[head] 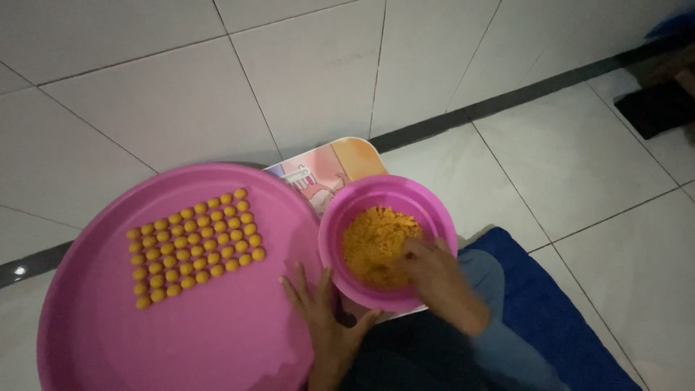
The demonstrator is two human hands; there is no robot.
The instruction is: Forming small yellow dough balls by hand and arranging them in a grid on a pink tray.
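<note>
- Right now the right hand is down inside the pink bowl, fingers curled into the crumbly orange dough; whether they pinch any of it I cannot tell.
- Just left of the bowl, the left hand lies flat with fingers spread on the round pink tray, holding nothing.
- Further left on the tray, the small orange balls sit in neat rows, a block running up to the right, nearer the left hand.
- Behind them is a small printed table.

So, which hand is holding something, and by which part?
The left hand steadies the pink bowl at its near rim. The right hand is in the yellow mixture; any grasp cannot be told.
</note>
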